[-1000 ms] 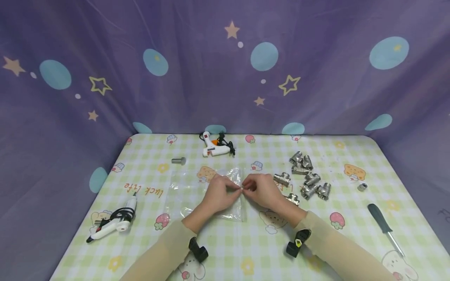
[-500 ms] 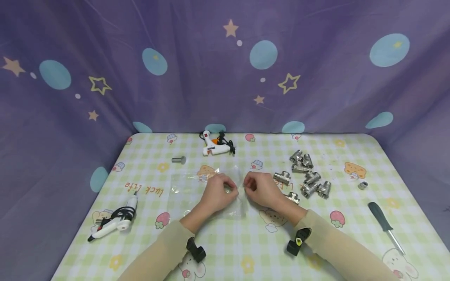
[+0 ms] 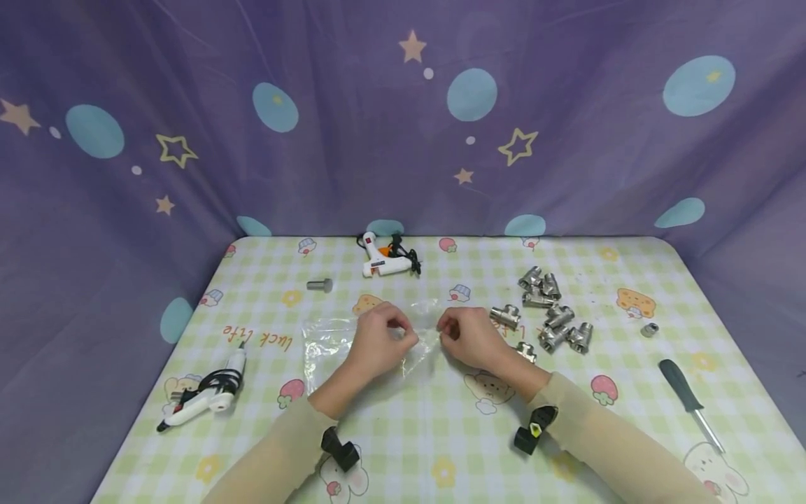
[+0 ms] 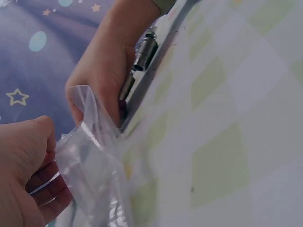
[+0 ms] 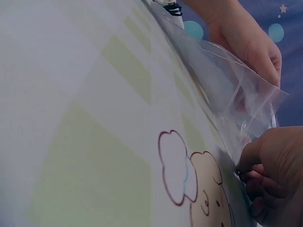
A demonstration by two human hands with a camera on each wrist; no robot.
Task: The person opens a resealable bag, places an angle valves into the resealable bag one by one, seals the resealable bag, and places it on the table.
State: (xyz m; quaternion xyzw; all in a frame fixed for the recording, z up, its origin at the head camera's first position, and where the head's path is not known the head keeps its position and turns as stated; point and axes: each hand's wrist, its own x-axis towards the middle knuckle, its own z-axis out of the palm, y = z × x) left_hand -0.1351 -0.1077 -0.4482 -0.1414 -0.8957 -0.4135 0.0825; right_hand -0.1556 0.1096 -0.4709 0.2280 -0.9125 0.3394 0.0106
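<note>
Lying to the left of the right hand (image 3: pixel 472 337) and partly beneath the left hand (image 3: pixel 379 343), the clear plastic bag (image 3: pixel 324 355) sits left of the table's centre, roughly midway between the left and right edges of the table (image 3: pixel 390 465) but nearer the left one. Its long axis appears to run from side to side, about parallel to the table's far edge, and its right end comes up between the two hands. The left hand is the nearer to the body of the bag, its thumb and fingertips pinching film just short of that end; the right hand's curled fingers nip the end edge itself, with a small gap between the two sets of fingertips. Both wrist views show film lifted off the tablecloth there in a peaked fold, while the left part lies low. Thin and colourless, the bag is creased, with bright glints along its folds, and the checked print shows through. Metal tee fittings (image 3: pixel 506 317) lie just beyond the right hand, toward the table's right edge.
</note>
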